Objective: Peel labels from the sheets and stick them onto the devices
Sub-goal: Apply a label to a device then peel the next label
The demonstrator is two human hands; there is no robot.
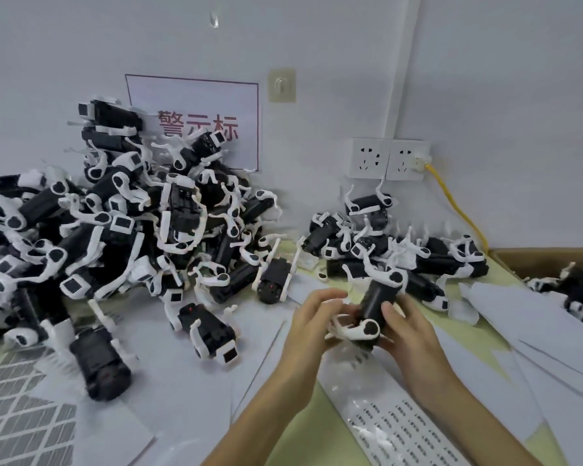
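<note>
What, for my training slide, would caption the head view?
Left hand and right hand grip one black-and-white device above a label sheet, beside a big device pile.

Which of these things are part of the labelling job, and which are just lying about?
In the job: device held by left hand and right hand; label sheet below; pile of devices.
Lying about: wall sockets; yellow cable; red-framed sign.
</note>
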